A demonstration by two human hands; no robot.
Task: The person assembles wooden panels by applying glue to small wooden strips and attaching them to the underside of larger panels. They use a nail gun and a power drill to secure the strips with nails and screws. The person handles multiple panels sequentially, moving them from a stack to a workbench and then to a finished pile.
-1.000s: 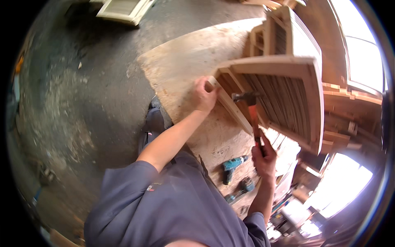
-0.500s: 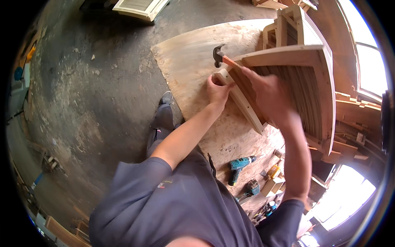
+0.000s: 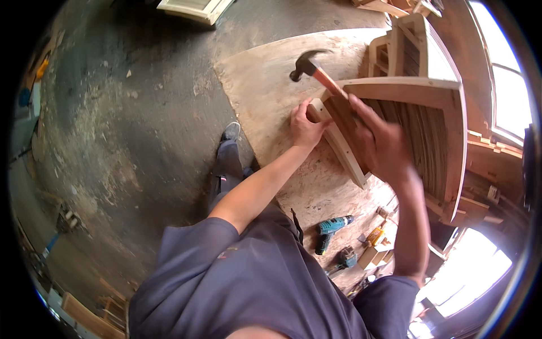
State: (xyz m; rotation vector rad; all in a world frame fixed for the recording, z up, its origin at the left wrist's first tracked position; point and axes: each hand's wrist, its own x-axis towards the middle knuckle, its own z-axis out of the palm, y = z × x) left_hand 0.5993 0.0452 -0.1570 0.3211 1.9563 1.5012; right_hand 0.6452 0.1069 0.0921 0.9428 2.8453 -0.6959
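A hammer (image 3: pixel 306 64) with a dark claw head and an orange handle is in my right hand (image 3: pixel 385 144), which is wrapped round the handle and slightly blurred. Its head hangs in the air beyond the far end of a pale wooden strip (image 3: pixel 345 151) dotted with small dark holes or nail heads. My left hand (image 3: pixel 307 126) grips that strip near its far end, thumb on top and fingers round the outer side. The strip runs along the near-left side of a wooden frame piece (image 3: pixel 403 92) with grooved brown panelling (image 3: pixel 422 144).
The work lies on a large plywood-like board (image 3: pixel 254 73). A teal cordless drill (image 3: pixel 333 226), another teal power tool (image 3: pixel 347 257), a yellow bottle (image 3: pixel 374 234) and a small box (image 3: pixel 372 255) lie nearby. Another wooden frame (image 3: pixel 409 45) stands behind; a pale panel (image 3: pixel 197 8) is at the far left.
The hammer head has lifted away from the strip's end and its claw has turned to the right. My left hand keeps its grip on the strip. The whole view has shifted slightly.
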